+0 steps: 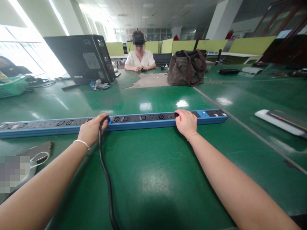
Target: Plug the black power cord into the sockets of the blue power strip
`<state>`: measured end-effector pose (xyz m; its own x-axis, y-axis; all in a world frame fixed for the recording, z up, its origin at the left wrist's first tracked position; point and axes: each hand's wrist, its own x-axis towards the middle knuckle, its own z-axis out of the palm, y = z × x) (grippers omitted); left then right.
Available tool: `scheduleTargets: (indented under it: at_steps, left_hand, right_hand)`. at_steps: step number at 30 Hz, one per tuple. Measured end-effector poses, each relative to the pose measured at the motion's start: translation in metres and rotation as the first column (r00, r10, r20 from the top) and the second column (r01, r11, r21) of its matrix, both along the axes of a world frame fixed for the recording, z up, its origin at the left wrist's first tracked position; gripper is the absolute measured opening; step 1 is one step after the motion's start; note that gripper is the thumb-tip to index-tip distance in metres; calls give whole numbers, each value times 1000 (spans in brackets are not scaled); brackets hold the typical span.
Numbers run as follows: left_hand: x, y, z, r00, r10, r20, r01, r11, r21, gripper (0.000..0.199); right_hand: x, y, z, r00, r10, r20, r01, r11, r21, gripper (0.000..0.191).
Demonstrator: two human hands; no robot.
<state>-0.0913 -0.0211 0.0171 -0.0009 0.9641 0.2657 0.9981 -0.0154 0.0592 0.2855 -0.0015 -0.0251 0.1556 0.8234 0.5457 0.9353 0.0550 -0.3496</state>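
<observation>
A long blue power strip (144, 124) with a black face and several sockets lies across the green table. My left hand (92, 129) is closed around a black plug (105, 119) at the strip's face, left of the middle. From that plug a thick black power cord (105, 169) runs down toward me. Farther right, my right hand (186, 123) rests on the strip with its fingers curled in. A small dark piece (177, 114) shows at those fingertips; the hand hides most of it, so its kind is unclear.
A black computer tower (81, 59) and gloves (99, 85) stand back left, near a green basket (11, 86). A brown bag (187, 68) sits at the back. Across the table a person (140, 57) is seated. A white device (280, 121) lies right.
</observation>
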Motion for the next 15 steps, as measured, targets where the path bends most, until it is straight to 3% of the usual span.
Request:
scheduleTargets:
  at_steps: [4,9,15]
  left_hand:
    - [-2,2,1,999,-7,48,5,999,31,46]
    - [-8,-1,4,959,-1,282,-64,973,221,46]
    - [-35,-13,17,960,25,279,-98,963,251,52]
  right_hand:
    - [0,0,1,1000,1,2,-1,1000,-4,39]
    - [-1,-1,2,1000,1,16,0,1000,-23,40]
    - [0,1,-1,1000,13,0,-13,1000,8,40]
